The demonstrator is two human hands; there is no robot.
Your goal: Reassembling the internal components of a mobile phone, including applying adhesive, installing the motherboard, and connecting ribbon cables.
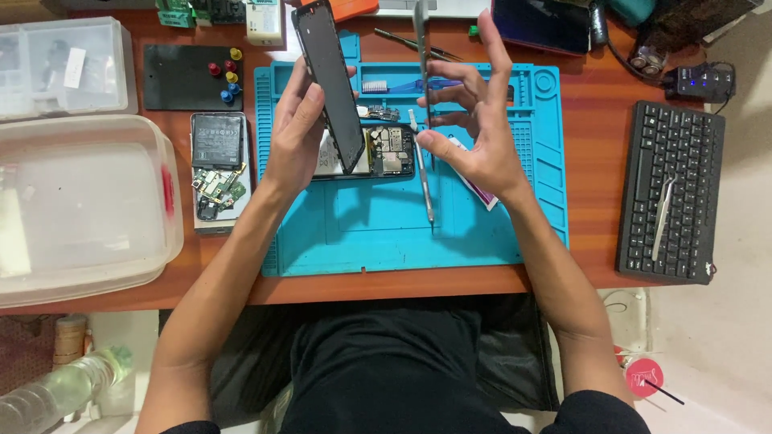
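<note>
The left hand [296, 133] grips a thin, rigid phone panel [330, 80] tilted toward 12 o'clock. The right hand [470, 128] pinches a slim frame [420, 48] edgewise. Both look light and fragile, best held by the edges.

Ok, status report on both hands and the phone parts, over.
Left hand grips dark phone frame, tilted upright. Right hand pinches thin panel edge-on. Opened phone on blue mat; screwdriver beside it.
</note>
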